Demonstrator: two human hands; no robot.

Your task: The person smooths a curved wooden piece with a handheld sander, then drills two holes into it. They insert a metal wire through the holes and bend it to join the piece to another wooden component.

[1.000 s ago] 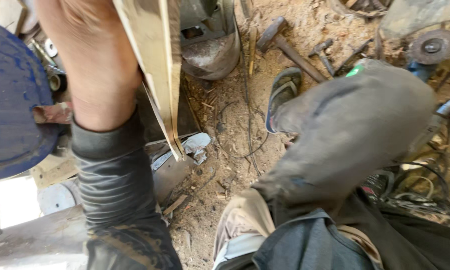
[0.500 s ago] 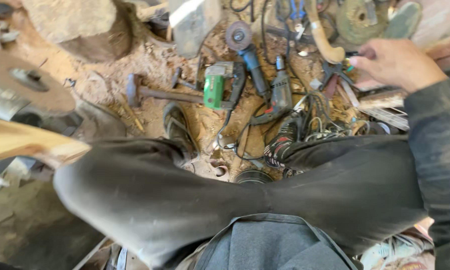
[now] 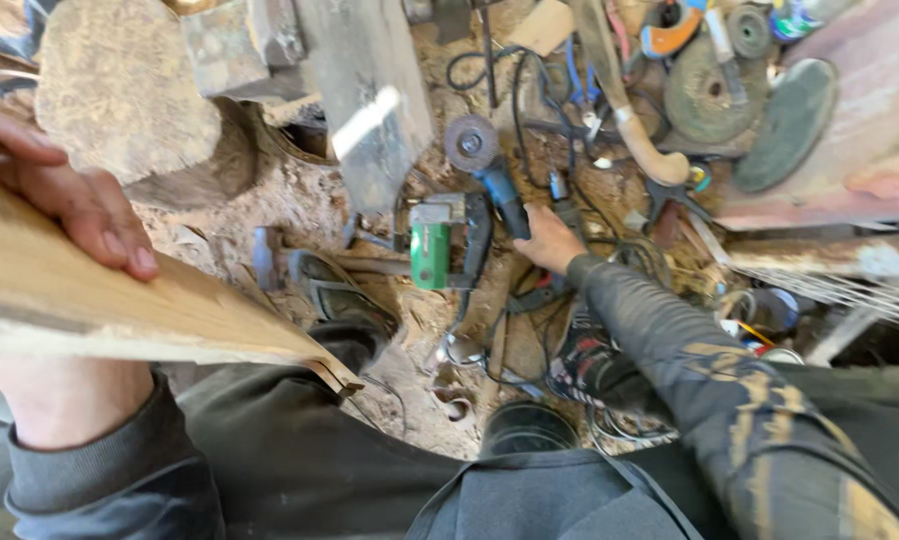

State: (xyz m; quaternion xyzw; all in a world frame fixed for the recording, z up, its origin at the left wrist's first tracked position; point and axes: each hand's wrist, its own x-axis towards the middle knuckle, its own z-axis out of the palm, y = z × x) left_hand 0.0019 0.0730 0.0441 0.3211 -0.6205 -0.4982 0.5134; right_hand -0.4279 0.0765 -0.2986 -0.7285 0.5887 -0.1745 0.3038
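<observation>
Left hand (image 3: 65,215) close in, fingers curled over the top edge of a plank (image 3: 130,300), holding it across the lap. Right hand (image 3: 548,242) stretched down to the dirt floor, fingers loosely spread on or just over the blue grinder (image 3: 490,175); contact likely, grip not clear from this angle. Green saw (image 3: 433,255) just left of that hand, hammer (image 3: 270,258) further left, stump (image 3: 120,95) beyond the left hand. Step in hand, by judgement: reaching for a power tool with the plank steadied. Next calls for closing round the grinder body, clear of its cord. Against half a second ago: right hand lower and further left, off the clutter at right; plank raised into view.
</observation>
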